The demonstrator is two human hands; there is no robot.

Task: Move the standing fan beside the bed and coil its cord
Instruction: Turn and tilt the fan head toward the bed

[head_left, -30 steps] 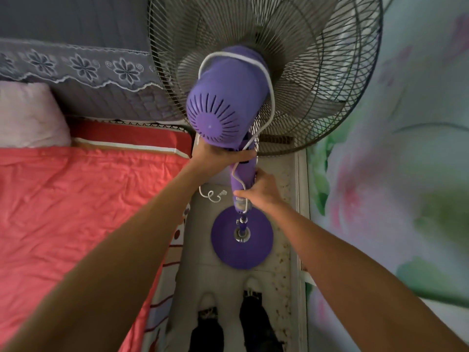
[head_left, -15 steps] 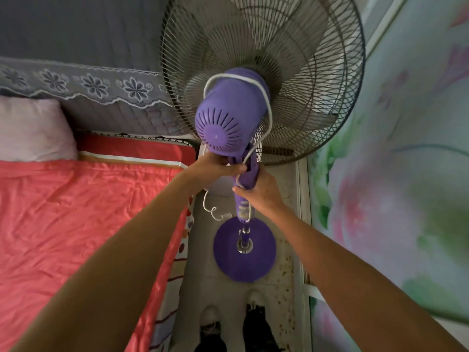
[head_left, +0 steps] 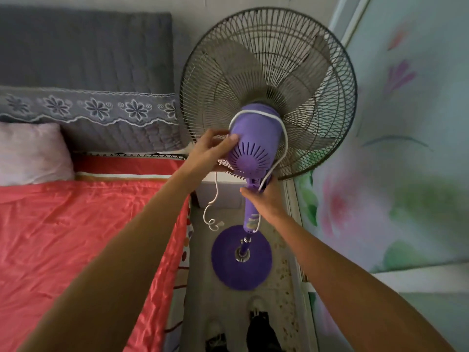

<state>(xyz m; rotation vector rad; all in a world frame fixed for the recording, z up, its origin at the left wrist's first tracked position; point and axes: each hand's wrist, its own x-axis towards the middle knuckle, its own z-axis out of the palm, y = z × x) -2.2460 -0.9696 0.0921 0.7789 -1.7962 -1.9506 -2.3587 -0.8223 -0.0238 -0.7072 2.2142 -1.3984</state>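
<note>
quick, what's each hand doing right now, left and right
Left hand: fingers curled against the side of the fan's purple motor housing, by the white cord.
Right hand: grips the fan's purple neck.

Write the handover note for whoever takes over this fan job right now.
Left hand: fingers on the side of the fan's motor housing, cord at its fingertips.
Right hand: grips the fan's pole.
Fan stands on its base on the floor between bed and wall.
Cord is looped once over the housing; its end hangs loose.
Left: finish coiling the cord.
</note>
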